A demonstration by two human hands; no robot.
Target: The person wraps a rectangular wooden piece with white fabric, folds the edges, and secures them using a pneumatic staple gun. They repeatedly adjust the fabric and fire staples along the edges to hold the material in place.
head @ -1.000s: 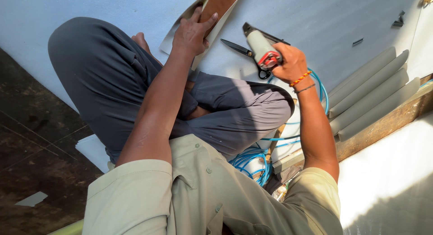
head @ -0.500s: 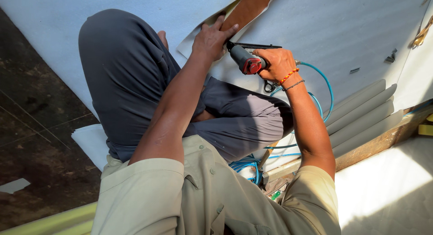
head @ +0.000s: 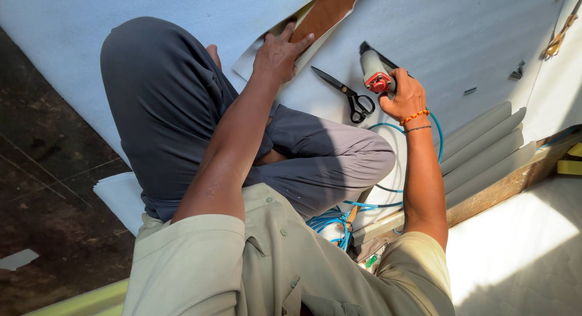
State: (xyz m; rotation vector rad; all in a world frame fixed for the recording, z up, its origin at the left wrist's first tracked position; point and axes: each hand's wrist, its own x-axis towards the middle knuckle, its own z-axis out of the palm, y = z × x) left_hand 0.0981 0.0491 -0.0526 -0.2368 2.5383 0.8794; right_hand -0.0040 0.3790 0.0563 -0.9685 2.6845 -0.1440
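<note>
Seated person's left hand [head: 280, 52] presses flat on a brown strip [head: 324, 13], seemingly wood; right hand [head: 405, 98] is clenched round a grey air stapler [head: 374, 70] beside black scissors [head: 348, 95].

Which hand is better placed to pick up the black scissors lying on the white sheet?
Probably the left hand: it is empty, flat on the sheet beside the scissors. The right hand grips the staple gun.

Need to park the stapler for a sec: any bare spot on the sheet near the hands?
Bare white sheet lies right of the tool in the right hand, up to the small metal bits. More lies above the knee, top left. Crowded: between the left hand, scissors and blue hose.
</note>
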